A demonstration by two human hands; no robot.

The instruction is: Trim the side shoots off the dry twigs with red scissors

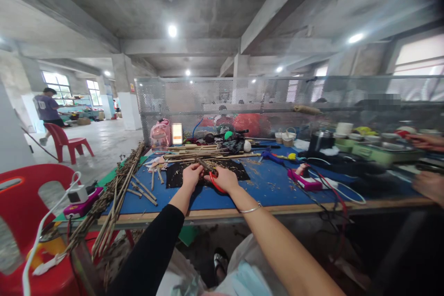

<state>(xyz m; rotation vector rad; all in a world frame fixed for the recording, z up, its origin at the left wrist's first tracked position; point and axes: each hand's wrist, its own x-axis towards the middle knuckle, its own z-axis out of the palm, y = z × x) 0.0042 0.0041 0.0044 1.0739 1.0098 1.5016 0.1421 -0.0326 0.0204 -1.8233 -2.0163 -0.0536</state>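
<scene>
My right hand (225, 179) is closed around the red handles of a pair of scissors (218, 187). Close beside it, my left hand (192, 176) pinches a short brown twig (200, 163), its end near the scissor blades; the exact contact is too small to make out. Both hands are over a black cloth (173, 178) strewn with plant scraps, which lies on the blue tabletop (258, 194). Several cut stick pieces (145, 192) are scattered to the left of the cloth. Longer pale sticks (194, 149) lie across the table behind my hands.
A bundle of dry stalks (118, 182) hangs over the table's left edge. Power strips (83, 203) with cables sit on both sides. Behind stand a lit phone (176, 133), a pink bag (160, 134) and a mesh screen (215, 92). Another person's hands (428, 187) are at far right.
</scene>
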